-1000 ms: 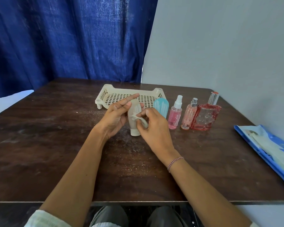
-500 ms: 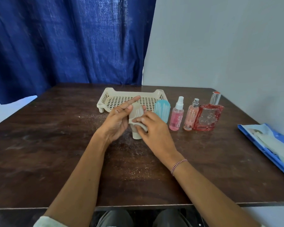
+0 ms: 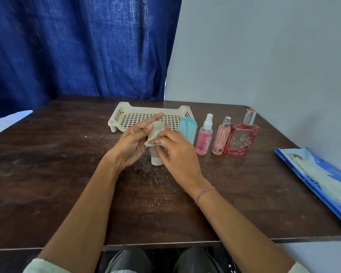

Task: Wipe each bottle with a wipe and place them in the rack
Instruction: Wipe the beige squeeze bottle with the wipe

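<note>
- Beige bottle: cap end down on the desk, between both hands.
- Left hand: thumb and fingers clamped on the bottle's upper part; index finger straight out.
- Right hand: fingers pinch a white wipe against the bottle's side.
- Cream rack: just beyond the fingertips.
- Right of the right fingers, in a row: teal bottle, two pink spray bottles, red perfume bottle.

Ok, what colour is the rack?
The rack is cream, with a perforated grid floor; head view shows it best.
</note>
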Available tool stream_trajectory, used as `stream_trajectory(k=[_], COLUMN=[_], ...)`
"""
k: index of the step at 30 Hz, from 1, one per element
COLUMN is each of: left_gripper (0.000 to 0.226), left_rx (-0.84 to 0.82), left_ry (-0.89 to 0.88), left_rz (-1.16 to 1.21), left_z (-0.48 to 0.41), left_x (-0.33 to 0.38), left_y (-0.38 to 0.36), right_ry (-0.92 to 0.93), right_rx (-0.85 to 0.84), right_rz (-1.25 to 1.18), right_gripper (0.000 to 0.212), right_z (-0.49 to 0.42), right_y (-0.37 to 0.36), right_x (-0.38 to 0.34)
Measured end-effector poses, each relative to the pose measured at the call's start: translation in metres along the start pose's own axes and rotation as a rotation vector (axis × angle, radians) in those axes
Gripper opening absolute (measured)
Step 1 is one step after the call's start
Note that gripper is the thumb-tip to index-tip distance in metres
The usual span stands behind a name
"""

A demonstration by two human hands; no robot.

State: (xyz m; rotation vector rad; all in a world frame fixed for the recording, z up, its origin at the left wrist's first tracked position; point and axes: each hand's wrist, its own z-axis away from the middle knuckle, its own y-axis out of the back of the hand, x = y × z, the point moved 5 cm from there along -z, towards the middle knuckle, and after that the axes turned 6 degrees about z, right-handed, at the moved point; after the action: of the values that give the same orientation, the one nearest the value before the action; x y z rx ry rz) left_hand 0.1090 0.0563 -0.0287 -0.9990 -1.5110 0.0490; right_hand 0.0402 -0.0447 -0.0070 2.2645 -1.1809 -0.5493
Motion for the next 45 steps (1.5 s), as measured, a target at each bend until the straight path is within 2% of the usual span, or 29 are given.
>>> stream_trajectory(k=[5, 9, 12, 17, 21, 27, 29, 33, 35, 39, 43, 45], left_gripper=[0.039, 0.037, 0.038, 0.038, 0.038, 0.039, 0.039, 0.038, 0.038, 0.037, 0.038, 0.038], left_rx=[-0.01, -0.013, -0.014, -0.023, -0.022, -0.048, -0.049, -0.043, -0.043, -0.042, -0.021, -0.022], left_ry=[-0.006, 0.009, 0.026, 0.017, 0.011, 0.023, 0.024, 0.015, 0.016, 0.019, 0.039, 0.05], left_rz=[0.019, 0.016, 0.007, 0.038, 0.033, 0.009, 0.004, -0.016, -0.025, -0.028, -0.05, -0.072], left_z=[-0.001, 0.001, 0.002, 0.001, 0.001, 0.002, 0.002, 0.002, 0.002, 0.002, 0.003, 0.004], left_x=[0.0, 0.0, 0.0, 0.0, 0.0, 0.0, 0.0, -0.001, -0.001, -0.001, -0.001, -0.003], left_y=[-0.004, -0.004, -0.003, -0.005, -0.005, -0.004, -0.006, -0.006, -0.006, -0.004, -0.002, -0.003], right_ry=[-0.119, -0.057, 0.003, -0.148, -0.231, -0.057, -0.022, -0.109, -0.082, 0.103, 0.254, 0.267], right_rx=[0.087, 0.033, -0.002, 0.092, 0.12, 0.054, 0.077, 0.151, 0.151, 0.059, -0.101, -0.082], right_rz=[-0.021, -0.144, -0.148, -0.217, -0.213, -0.198, -0.118, -0.027, -0.042, -0.097, 0.02, 0.024], right_gripper=[0.013, 0.015, 0.015, 0.009, 0.019, 0.016, 0.015, 0.019, 0.02, 0.013, 0.008, 0.008], right_z=[-0.002, -0.001, -0.001, -0.003, -0.002, -0.002, -0.004, -0.007, -0.006, -0.004, 0.0, 0.0], right_y=[0.006, 0.0, -0.003, 0.004, 0.004, 0.002, 0.006, 0.012, 0.012, 0.004, -0.009, -0.005], right_x=[0.014, 0.005, -0.001, 0.014, 0.023, 0.005, 0.005, 0.016, 0.014, 0.0, -0.005, -0.005])
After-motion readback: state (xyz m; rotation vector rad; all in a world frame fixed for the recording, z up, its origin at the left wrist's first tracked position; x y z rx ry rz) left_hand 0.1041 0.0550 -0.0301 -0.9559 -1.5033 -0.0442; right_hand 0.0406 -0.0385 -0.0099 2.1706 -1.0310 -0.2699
